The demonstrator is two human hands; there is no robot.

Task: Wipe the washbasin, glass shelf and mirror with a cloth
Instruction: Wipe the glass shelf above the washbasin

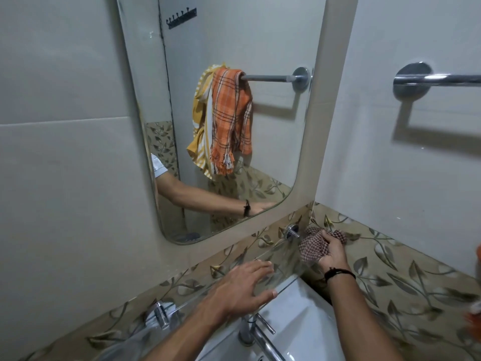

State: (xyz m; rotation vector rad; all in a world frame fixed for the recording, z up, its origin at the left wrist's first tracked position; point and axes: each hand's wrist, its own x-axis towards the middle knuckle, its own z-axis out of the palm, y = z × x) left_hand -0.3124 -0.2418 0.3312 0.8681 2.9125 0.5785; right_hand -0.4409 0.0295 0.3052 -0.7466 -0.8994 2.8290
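No text, label, brand, number or sign can be read anywhere in the view, on any surface or object.

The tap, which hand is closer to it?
Left. The left hand rests on the glass shelf just above the tap; the right hand grips the cloth farther off, by the corner.

washbasin (308, 316) cut by bottom edge | towel rail (442, 80) cut right
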